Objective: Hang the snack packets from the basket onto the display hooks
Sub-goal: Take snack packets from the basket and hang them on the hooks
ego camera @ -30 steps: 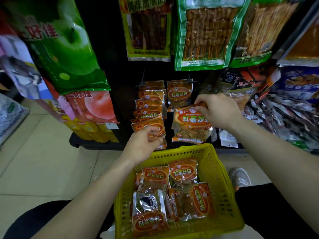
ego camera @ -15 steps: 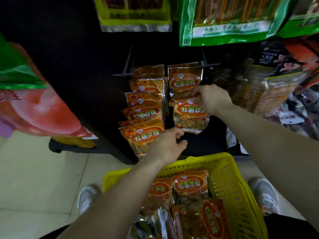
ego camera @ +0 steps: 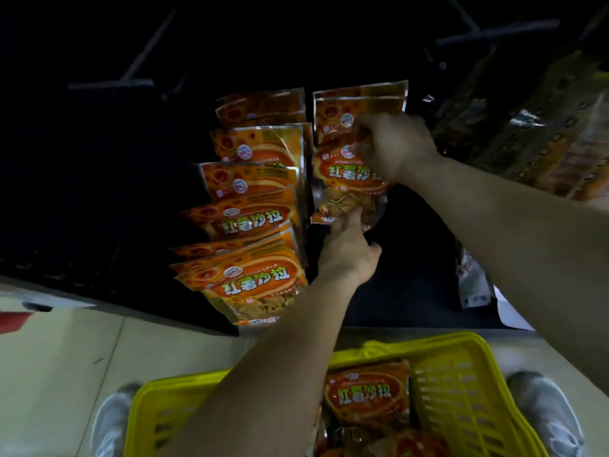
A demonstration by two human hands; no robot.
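A dark display panel [ego camera: 99, 192] is filling the upper view, with thin metal hooks [ego camera: 145, 57] jutting from it, too dim to count surely. Below it, one yellow plastic basket [ego camera: 461, 407] with slotted walls is sitting on the pale tiled floor [ego camera: 59, 357] between two light shoes [ego camera: 112, 420]. On the left hook, a column of hanging packets [ego camera: 253, 219], at least six, is fanning out and overlapping; each is a flat, glossy orange pouch with a red oval label and a clear window showing pale strips. Just right of the column, one more hung packet [ego camera: 359, 100] is hanging flat against the panel, and the held packet [ego camera: 349, 179] is lying in front of it. The right hand [ego camera: 395, 146] is curling its grip closed round that packet's top edge, while the left hand [ego camera: 349, 255] is reaching up with fairly straight fingers, its grip loose, fingertips touching the packet's bottom edge. In the basket, one basket packet [ego camera: 365, 394] is lying face up on a few others, partly hidden.
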